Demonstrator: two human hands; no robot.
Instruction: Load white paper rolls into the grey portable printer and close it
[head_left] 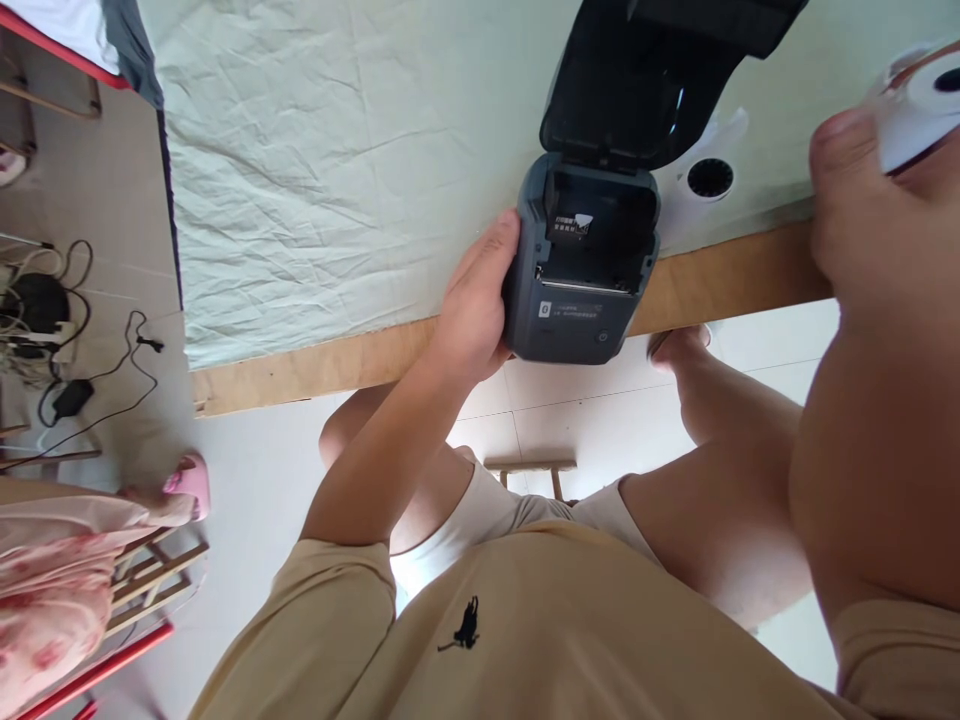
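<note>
A dark grey label printer stands at the table's front edge, its black lid raised and its roll compartment bare inside. My left hand is wrapped round the printer's left side. Just right of the printer, a white paper roll with a dark core lies on the cloth. At the far right, my right hand is closed on another white roll, which the frame edge partly cuts off.
A pale green cloth covers the table, whose wooden edge shows in front. Cables and an adapter lie on the floor at left. Another person's foot in a pink slipper is at lower left, beside a wooden rack.
</note>
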